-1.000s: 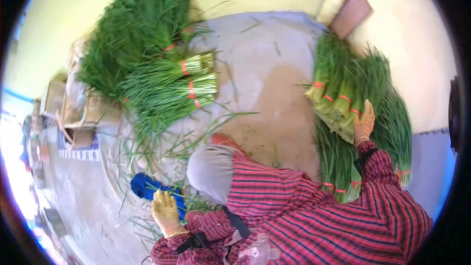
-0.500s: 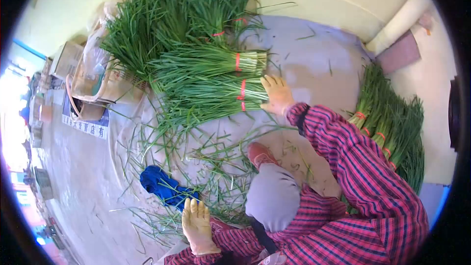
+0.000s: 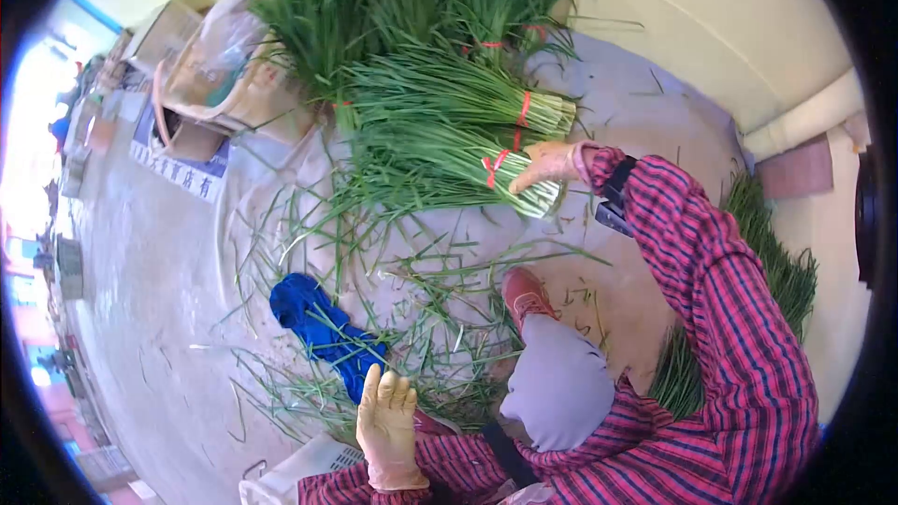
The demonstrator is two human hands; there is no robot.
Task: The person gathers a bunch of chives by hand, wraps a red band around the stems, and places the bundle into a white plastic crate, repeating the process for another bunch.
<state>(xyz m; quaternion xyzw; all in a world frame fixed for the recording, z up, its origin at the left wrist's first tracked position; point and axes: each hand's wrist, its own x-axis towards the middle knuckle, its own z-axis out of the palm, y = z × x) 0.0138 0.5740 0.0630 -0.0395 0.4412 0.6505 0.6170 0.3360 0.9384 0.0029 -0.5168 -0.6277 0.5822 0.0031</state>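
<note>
My right hand (image 3: 549, 165), in a pale yellow glove, grips the white stem end of a green leafy bundle (image 3: 440, 164) tied with a red band. Directly above it lies another banded bundle (image 3: 449, 98), its cut stems also facing right. At the lower left, my left hand (image 3: 388, 425), gloved too, is held up with its fingers stretched and nothing in it. Near its fingertips a blue cloth-like item (image 3: 327, 332) lies among loose green leaves (image 3: 430, 318).
A large leafy pile (image 3: 402, 0) stands at the top. More greens (image 3: 772, 252) lie at the right. A basket (image 3: 234, 75) sits at the upper left and a white crate (image 3: 304, 468) at the bottom. My red shoe (image 3: 527, 295) is on the sheet.
My right hand has closed on the stem end of the lower bundle, which now tilts down to the right. The view has shifted. My left hand stays raised and open.
</note>
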